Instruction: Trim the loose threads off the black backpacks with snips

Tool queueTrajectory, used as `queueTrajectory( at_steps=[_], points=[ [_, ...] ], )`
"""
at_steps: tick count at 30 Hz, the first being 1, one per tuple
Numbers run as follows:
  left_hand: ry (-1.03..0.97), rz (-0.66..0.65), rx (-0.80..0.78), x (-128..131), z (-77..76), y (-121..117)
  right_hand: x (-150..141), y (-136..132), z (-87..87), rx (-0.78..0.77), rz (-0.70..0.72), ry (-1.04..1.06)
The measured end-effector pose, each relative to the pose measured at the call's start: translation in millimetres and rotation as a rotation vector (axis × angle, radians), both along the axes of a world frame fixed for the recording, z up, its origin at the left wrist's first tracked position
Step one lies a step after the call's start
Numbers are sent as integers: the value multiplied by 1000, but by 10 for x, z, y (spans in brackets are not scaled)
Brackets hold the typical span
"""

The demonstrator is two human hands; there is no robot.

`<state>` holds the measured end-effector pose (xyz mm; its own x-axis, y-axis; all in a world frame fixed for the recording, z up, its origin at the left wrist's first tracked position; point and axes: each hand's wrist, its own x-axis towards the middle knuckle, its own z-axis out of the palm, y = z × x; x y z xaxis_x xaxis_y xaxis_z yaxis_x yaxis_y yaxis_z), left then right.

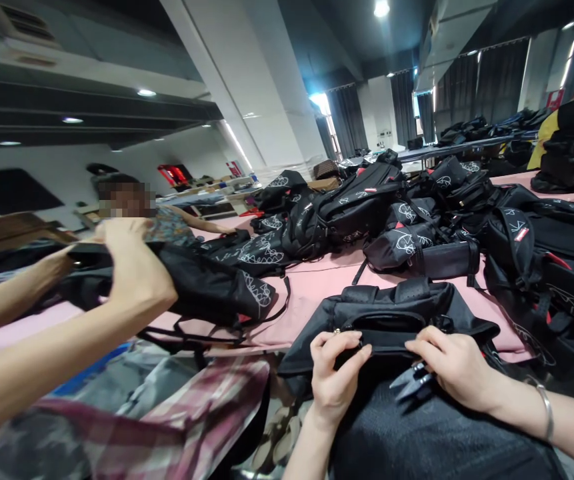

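Observation:
A black backpack [417, 433] lies before me, its upper part resting on the pink table edge. My left hand [337, 373] pinches the black fabric edge near the bag's opening between thumb and fingers. On the other side of that edge, my right hand [454, 367] grips the same backpack with thumb and forefinger. Small metal thread snips [411, 382] are tucked in the right palm, blades pointing left and down. A bracelet circles the right wrist.
A co-worker's arms [131, 293] at the left handle another black bag [217, 287]. Several black backpacks with white line drawings [347, 207] are heaped along the pink table [311, 287]. Another person [171, 223] stands across the table. A white pillar [251, 87] rises behind.

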<state>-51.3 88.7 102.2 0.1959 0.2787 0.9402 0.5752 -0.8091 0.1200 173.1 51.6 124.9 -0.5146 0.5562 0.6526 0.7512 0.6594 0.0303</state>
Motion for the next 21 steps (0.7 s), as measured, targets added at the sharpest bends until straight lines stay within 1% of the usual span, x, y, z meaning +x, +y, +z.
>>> queueTrajectory(
  at_steps=[2, 4, 9, 12, 14, 15, 17, 18, 19, 21],
  points=[
    [-22, 12, 32, -11, -43, -16, -46, -13, -68, 121, 17, 10],
    [-22, 27, 67, -1, -66, -29, -72, -20, -99, 198, 35, 0],
    [9, 51, 80, 34, -77, -45, -77, -29, -69, 260, 59, -10],
    [49, 69, 78, 9, -27, -60, -70, -35, -69, 253, 67, -38],
    [108, 54, 57, -10, 69, -81, -70, -36, -81, 245, 74, -59],
    [154, 34, 31, -9, 140, -95, -73, -36, -85, 240, 76, -70],
    [266, 2, -51, 35, 319, -125, -86, -39, -86, 234, 78, -85],
    [343, 11, -108, 83, 418, -137, -96, -43, -82, 231, 78, -90],
    [441, 46, -176, 147, 516, -143, -107, -48, -74, 228, 81, -91],
    [691, 157, -339, 311, 687, -131, -130, -61, -54, 227, 102, -86]
  ],
)
